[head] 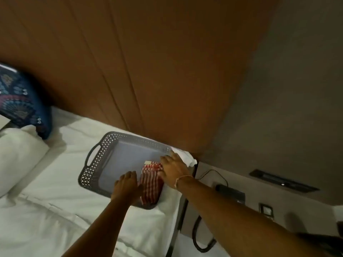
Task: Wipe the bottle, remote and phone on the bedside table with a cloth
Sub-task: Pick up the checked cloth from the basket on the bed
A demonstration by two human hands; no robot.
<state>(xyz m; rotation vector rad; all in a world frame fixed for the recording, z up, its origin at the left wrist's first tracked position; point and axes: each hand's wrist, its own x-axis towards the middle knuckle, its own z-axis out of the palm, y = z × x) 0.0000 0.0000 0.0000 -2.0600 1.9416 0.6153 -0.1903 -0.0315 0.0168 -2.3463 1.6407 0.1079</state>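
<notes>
A folded red-and-white checked cloth (151, 184) lies in the right end of a grey plastic tray (96, 164) that sits on the white bed. My left hand (128, 186) rests palm down on the tray floor just left of the cloth, fingers spread. My right hand (174, 168) lies flat over the cloth's far end, fingers stretched out. A black desk phone (231, 193) with a curled cord (199, 238) stands on the bedside table (213, 219) to the right of the bed. No bottle or remote is in view.
A brown panelled headboard (148, 71) rises behind the tray. White pillows (16, 156) and a dark patterned cushion (20, 104) lie at the left. A rumpled white sheet corner (188, 158) sits by the tray's far right corner. The view is dim and blurred.
</notes>
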